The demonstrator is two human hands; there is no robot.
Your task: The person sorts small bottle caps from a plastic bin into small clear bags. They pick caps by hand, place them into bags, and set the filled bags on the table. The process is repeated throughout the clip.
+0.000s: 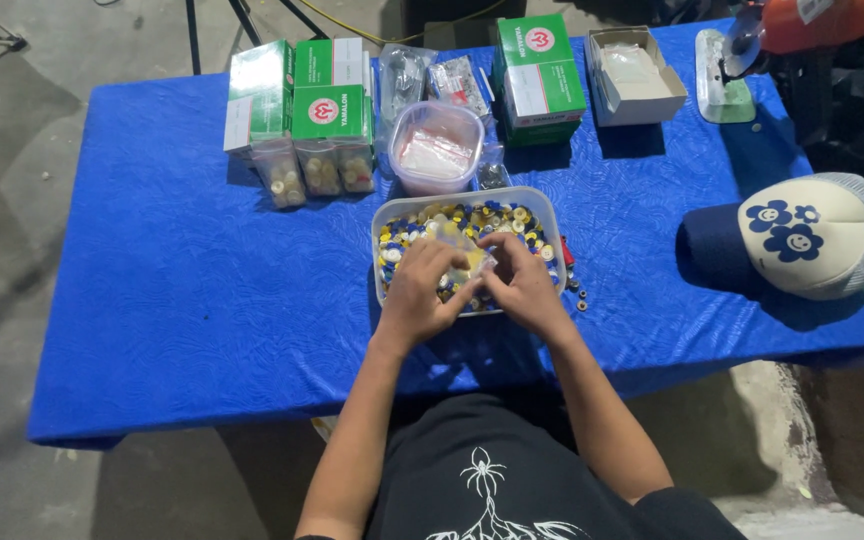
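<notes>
A clear rectangular plastic tub (pixel 384 212) stands on the blue table in front of me, filled with several small yellow, white and blue caps. Both hands meet over its near half. My left hand (pixel 422 293) and my right hand (pixel 524 283) pinch a small clear plastic bag (pixel 468 252) between them, with pale caps inside it. The fingers hide most of the bag.
Behind the tub sit a round clear container (pixel 436 147), green-and-white boxes (pixel 297 95) (pixel 540 80), small bags of caps (pixel 314 170) and an open white box (pixel 635 75). A cream cap with blue flowers (pixel 802 235) lies right. Loose small parts (pixel 577 285) lie beside the tub.
</notes>
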